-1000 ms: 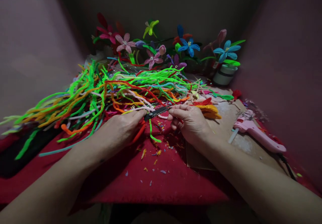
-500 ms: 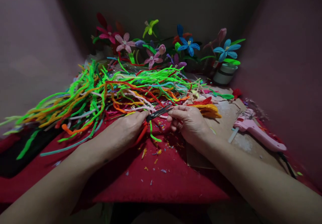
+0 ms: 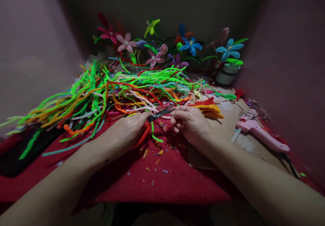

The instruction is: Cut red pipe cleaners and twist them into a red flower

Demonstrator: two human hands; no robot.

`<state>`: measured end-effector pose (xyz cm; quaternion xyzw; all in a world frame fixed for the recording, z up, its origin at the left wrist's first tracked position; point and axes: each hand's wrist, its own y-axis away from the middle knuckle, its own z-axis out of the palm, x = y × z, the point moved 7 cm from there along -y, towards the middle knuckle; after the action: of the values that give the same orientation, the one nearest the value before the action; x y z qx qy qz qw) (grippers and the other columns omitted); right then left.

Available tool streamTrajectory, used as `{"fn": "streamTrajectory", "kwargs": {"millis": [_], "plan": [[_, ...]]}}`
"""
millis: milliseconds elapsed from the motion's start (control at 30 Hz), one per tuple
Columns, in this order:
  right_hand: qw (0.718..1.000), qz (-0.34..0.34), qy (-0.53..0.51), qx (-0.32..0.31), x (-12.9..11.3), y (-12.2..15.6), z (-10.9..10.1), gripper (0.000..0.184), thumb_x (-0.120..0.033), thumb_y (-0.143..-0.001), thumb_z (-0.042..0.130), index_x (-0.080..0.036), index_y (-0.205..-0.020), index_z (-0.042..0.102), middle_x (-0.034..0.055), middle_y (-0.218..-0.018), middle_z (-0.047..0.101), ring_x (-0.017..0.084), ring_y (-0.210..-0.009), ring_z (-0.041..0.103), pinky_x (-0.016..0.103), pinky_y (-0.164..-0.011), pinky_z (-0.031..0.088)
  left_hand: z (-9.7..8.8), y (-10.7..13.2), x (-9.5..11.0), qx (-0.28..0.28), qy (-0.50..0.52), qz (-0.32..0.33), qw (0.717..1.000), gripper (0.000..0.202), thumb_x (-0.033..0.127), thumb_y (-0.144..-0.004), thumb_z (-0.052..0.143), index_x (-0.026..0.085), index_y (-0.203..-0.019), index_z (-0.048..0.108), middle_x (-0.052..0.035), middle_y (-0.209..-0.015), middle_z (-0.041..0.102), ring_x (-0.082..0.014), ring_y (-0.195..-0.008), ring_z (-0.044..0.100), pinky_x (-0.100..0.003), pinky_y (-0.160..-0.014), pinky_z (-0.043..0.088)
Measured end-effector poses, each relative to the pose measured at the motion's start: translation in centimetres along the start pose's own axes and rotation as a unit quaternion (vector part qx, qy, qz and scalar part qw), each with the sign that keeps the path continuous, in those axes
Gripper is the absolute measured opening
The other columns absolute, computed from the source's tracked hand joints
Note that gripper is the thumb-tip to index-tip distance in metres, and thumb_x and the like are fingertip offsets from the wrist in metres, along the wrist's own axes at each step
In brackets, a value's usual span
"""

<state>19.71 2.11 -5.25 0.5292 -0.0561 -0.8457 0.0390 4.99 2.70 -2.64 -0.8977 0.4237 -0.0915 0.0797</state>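
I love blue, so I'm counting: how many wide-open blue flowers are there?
2. One darker blue flower is at the back, right of the middle; a lighter blue flower is farther right, above the pale jar. Others may be hidden.

Left hand (image 3: 132,127) plus right hand (image 3: 191,120): 2, at 8 and 4 o'clock from view centre. Scissors (image 3: 153,118): 1 pair, centre. Glue gun (image 3: 264,135): 1, between 3 and 4. Jar (image 3: 228,77): 1, at 2. Open blue flowers (image 3: 191,46): 2, at 1 and 2. Yellow-green flower (image 3: 151,28): 1, at 12. Fuzzy stems (image 3: 93,83), 9 to 12: too tangled to count.
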Motion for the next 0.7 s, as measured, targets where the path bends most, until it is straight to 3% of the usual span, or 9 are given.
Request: {"fn": "streamTrajectory", "kwargs": {"millis": [133,300,700], "plan": [[0.999,0.017,0.023,-0.02,0.6,0.4,0.6,0.006,-0.013,-0.058,0.059,-0.016,-0.057,0.054,-0.0022,-0.042,0.057,0.006,-0.03,0.039,0.019,-0.031,0.034,0.8,-0.2,-0.1,0.007,0.029,0.014,0.999,0.042,0.017,-0.084,0.042,0.015,-0.125,0.045,-0.0139,-0.112,0.062,-0.0226,-0.097,0.061,-0.035,-0.081,0.05],[1.0,0.008,0.007,-0.009,0.4,0.3,0.4,0.01,-0.016,-0.06,0.063,-0.016,-0.059,0.054,-0.0029,-0.043,0.056,0.006,-0.031,0.04,0.018,-0.032,0.035,0.2,-0.3,-0.7,0.016,0.043,0.012,0.999,0.05,0.015,-0.084,0.041,0.014,-0.134,0.039,-0.0166,-0.124,0.057,-0.0254,-0.111,0.055,-0.04,-0.093,0.045],[0.999,-0.012,0.015,-0.03,0.2,0.2,0.4,0.008,-0.017,-0.066,0.062,-0.015,-0.074,0.062,-0.0049,-0.045,0.056,0.006,-0.033,0.041,0.018,-0.032,0.034,-0.3,-0.3,-0.2,0.009,0.064,0.006,0.998,0.049,0.014,-0.084,0.04,0.012,-0.134,0.039,-0.0153,-0.13,0.052,-0.0237,-0.117,0.051,-0.039,-0.099,0.041]]}}
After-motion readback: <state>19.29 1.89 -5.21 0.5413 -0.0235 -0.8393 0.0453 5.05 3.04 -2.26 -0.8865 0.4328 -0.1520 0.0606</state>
